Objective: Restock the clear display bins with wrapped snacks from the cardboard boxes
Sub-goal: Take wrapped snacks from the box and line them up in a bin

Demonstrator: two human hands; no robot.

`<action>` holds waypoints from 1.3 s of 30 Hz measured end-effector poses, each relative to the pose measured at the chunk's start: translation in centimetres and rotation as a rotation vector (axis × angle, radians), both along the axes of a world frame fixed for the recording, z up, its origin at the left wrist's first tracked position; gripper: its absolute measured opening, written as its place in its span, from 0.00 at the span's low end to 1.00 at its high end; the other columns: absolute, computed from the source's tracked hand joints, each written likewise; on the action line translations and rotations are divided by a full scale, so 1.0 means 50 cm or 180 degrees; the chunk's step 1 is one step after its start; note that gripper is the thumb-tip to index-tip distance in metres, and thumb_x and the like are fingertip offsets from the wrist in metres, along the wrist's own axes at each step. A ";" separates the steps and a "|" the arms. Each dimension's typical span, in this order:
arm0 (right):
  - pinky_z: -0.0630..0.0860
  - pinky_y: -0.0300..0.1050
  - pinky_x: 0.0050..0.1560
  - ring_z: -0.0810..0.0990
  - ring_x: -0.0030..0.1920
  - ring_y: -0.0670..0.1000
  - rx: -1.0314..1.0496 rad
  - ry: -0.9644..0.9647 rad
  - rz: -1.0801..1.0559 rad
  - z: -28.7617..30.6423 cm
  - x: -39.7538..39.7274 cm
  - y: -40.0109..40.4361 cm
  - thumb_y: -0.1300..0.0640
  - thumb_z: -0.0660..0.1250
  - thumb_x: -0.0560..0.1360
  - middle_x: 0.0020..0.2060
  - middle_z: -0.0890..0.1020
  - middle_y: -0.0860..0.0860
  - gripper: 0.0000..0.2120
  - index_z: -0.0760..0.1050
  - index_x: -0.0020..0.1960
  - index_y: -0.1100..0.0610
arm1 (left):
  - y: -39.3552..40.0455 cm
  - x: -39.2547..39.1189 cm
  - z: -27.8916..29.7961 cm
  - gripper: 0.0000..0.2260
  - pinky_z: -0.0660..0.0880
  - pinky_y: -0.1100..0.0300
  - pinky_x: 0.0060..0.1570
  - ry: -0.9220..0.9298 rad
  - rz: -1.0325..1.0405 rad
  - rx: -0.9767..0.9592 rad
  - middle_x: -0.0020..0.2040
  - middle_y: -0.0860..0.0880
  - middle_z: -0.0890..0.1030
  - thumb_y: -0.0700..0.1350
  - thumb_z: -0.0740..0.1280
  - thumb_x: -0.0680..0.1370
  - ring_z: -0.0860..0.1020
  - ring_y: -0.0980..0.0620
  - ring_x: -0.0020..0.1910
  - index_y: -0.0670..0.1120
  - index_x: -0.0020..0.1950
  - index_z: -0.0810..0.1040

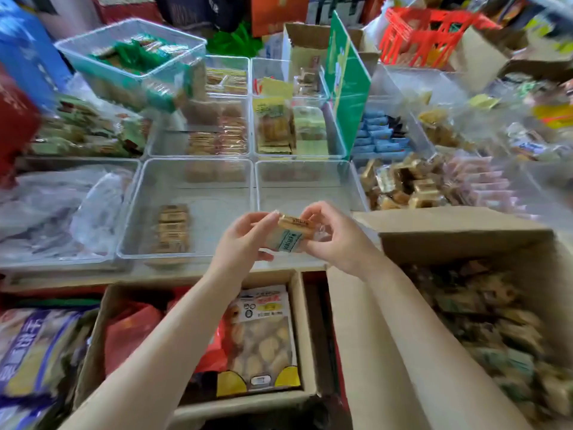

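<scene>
Wrapped snacks [290,235], pinched by fingers of both the left hand [245,240] and right hand [336,238], next need setting into the clear bin [198,193] ahead.

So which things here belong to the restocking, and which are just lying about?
Job: left hand and right hand holding wrapped snacks; clear bin with snack row; cardboard box of snacks.
Lying about: red plastic basket; green sign board; large biscuit bag.

wrapped snacks [290,232] held above clear bin [310,193]
</scene>
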State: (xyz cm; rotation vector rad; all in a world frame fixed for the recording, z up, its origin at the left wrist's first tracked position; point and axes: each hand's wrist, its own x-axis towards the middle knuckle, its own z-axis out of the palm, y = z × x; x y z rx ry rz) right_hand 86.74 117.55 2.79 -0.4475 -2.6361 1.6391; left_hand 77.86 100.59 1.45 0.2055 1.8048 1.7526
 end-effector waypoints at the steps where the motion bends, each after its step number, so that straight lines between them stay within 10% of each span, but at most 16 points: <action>1: 0.75 0.33 0.48 0.80 0.50 0.42 0.0314 0.0020 0.0097 -0.014 -0.038 -0.033 0.58 0.76 0.72 0.49 0.81 0.45 0.16 0.73 0.55 0.50 | -0.031 -0.031 -0.010 0.07 0.79 0.57 0.40 0.0130 0.0138 -0.0183 0.44 0.48 0.83 0.52 0.71 0.78 0.81 0.58 0.36 0.50 0.51 0.80; 11: 0.78 0.51 0.46 0.80 0.47 0.53 0.1668 -0.0083 0.0841 -0.160 -0.392 -0.283 0.55 0.72 0.75 0.46 0.81 0.49 0.11 0.73 0.53 0.52 | -0.316 -0.352 -0.211 0.19 0.76 0.49 0.59 0.1428 0.0347 -0.1561 0.59 0.50 0.80 0.59 0.66 0.78 0.79 0.51 0.58 0.51 0.64 0.78; 15: 0.74 0.51 0.46 0.75 0.53 0.56 0.2340 -0.0263 0.0773 -0.219 -0.526 -0.290 0.56 0.68 0.77 0.51 0.79 0.52 0.09 0.73 0.55 0.55 | -0.383 -0.448 -0.317 0.31 0.55 0.47 0.77 0.2151 -0.0256 -0.2961 0.82 0.45 0.56 0.60 0.61 0.80 0.53 0.46 0.81 0.47 0.79 0.61; 24: 0.70 0.50 0.44 0.73 0.59 0.58 0.3184 -0.0465 0.1044 -0.367 -0.792 -0.324 0.66 0.62 0.78 0.56 0.77 0.55 0.11 0.69 0.59 0.57 | -0.395 -0.463 -0.358 0.34 0.60 0.42 0.74 0.2378 -0.0502 -0.3000 0.83 0.46 0.49 0.58 0.55 0.80 0.53 0.46 0.81 0.44 0.82 0.52; 32: 0.75 0.55 0.53 0.76 0.57 0.64 0.2456 -0.0789 0.1057 -0.463 -0.794 -0.355 0.64 0.61 0.74 0.54 0.80 0.62 0.15 0.75 0.60 0.60 | -0.392 -0.469 -0.369 0.35 0.62 0.41 0.72 0.2283 -0.0645 -0.3117 0.83 0.45 0.49 0.57 0.51 0.77 0.55 0.44 0.81 0.43 0.83 0.52; 39: 0.62 0.56 0.74 0.60 0.76 0.61 0.2522 -0.1009 0.1386 -0.464 -0.726 -0.358 0.57 0.61 0.78 0.76 0.65 0.58 0.27 0.65 0.76 0.58 | -0.394 -0.469 -0.359 0.34 0.56 0.43 0.75 0.2211 -0.0738 -0.3159 0.83 0.48 0.41 0.56 0.51 0.80 0.47 0.48 0.82 0.45 0.83 0.44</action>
